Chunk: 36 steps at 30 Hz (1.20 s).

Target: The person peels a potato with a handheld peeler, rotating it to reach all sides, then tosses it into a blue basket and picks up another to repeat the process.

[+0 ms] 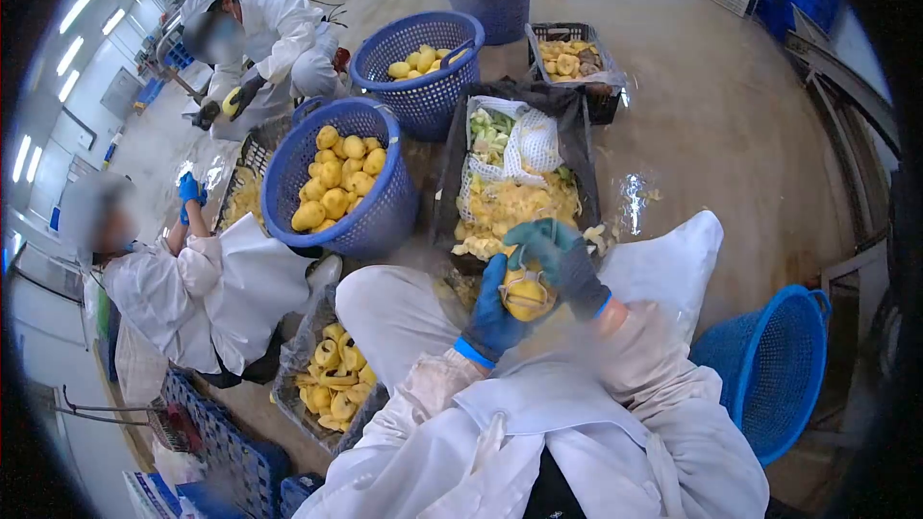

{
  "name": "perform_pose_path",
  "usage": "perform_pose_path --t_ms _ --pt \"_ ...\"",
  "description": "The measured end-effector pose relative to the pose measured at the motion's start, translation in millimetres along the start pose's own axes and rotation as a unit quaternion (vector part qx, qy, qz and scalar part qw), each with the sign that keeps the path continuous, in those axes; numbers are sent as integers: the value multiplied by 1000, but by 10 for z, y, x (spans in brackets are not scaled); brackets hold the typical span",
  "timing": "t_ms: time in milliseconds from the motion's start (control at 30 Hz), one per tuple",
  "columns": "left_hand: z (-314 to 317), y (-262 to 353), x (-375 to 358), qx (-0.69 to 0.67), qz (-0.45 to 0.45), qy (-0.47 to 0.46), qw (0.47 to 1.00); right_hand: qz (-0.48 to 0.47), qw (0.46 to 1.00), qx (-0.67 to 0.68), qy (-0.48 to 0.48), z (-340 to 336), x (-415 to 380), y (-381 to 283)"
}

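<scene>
Wrapped round the left side of a yellow peeled fruit is my left hand, in a dark blue glove. My right hand, in a green and dark glove, is closed at the fruit's upper right; a thin loop, perhaps a peeler or a strip of peel, shows at its fingers. Whatever else those fingers hold is blurred. Just beyond both hands stands a black crate lined with plastic, with yellow peelings, green scraps and white foam netting in it.
Blue baskets of yellow fruit stand ahead and left. A crate of pieces lies by my left knee, an empty-looking blue basket at right. Two people in white work at left, one seated close, one bent over farther back.
</scene>
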<state>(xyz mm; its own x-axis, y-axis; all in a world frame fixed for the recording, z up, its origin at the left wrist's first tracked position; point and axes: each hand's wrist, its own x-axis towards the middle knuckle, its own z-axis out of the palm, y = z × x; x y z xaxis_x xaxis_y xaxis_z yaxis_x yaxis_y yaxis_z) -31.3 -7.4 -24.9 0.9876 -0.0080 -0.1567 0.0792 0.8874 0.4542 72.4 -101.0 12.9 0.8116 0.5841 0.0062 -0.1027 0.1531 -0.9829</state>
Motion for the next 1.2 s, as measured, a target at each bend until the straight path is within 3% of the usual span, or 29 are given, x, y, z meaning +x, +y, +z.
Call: perform_pose_path --t_ms 33,100,167,200,267,300,367,400,433,467,500,533,567,600,633,667,700,800,833,867,933,967,1000,1033,1100,1133,1167,1200 --pt "6 -62 -22 168 95 -12 981 41 999 1 -2 4 27 4" --pt "6 -96 -50 277 166 -30 946 75 997 33 -5 -23 105 63" --pt "26 -57 -64 154 97 -33 983 61 994 94 -1 -172 265 336" --pt "18 -45 -70 82 53 -22 995 -81 988 -129 39 -447 505 809" --pt "-63 30 -9 -86 -80 22 993 -181 921 -320 131 -1067 833 1051" --pt "-72 57 -52 1 -62 -8 998 -135 948 -233 169 -1117 823 945" --pt "-123 71 -18 -9 -60 19 998 -51 972 15 231 -1161 765 688" --pt "-138 38 -1 -21 -57 33 998 -2 956 165 243 -1158 673 541" --pt "-109 66 12 -68 -54 28 996 -61 975 68 203 -928 511 397" --pt "-244 -6 31 175 81 18 981 -143 979 -101 108 -731 418 342" --pt "-480 -107 67 408 206 4 890 -261 925 -275 33 -534 327 285" --pt "-500 -129 67 495 251 -24 831 -380 845 -376 -17 -338 238 228" --pt "-516 -150 65 571 302 -43 762 -324 885 -331 -49 -294 256 322" --pt "-308 -89 3 533 288 -71 792 -187 955 -228 -37 -337 338 453" --pt "-108 -20 -71 494 274 -96 820 -83 988 -124 37 -431 464 516" --pt "-161 -13 -37 268 79 -88 956 -13 993 -52 107 -570 588 575" --pt "-214 -7 -5 -9 -80 16 997 45 984 15 171 -737 707 600" --pt "-241 -13 39 23 -39 61 997 -23 955 158 249 -967 650 571" --pt "-236 -33 30 38 -24 50 998 -26 965 166 203 -889 537 512" --pt "-238 -23 27 55 -11 39 998 -98 981 49 159 -757 421 492" --pt "-246 -14 22 116 32 -3 993 -235 953 -181 67 -417 254 421" --pt "-267 -28 21 156 68 -31 985 -193 964 -179 37 -352 269 463" --pt "-287 -42 17 193 105 -57 974 -152 973 -175 6 -301 305 528" --pt "-421 -62 38 416 184 -54 889 -110 979 -170 -27 -279 329 582" --pt "-541 -115 -19 618 313 -49 719 -89 982 -55 158 -489 553 557" --pt "-341 -56 -75 504 257 -46 823 -78 967 4 244 -650 677 547" --pt "-141 25 -104 378 196 -46 904 -74 963 76 246 -913 757 644" --pt "-190 55 -49 162 48 -57 984 -66 956 146 248 -979 759 555"
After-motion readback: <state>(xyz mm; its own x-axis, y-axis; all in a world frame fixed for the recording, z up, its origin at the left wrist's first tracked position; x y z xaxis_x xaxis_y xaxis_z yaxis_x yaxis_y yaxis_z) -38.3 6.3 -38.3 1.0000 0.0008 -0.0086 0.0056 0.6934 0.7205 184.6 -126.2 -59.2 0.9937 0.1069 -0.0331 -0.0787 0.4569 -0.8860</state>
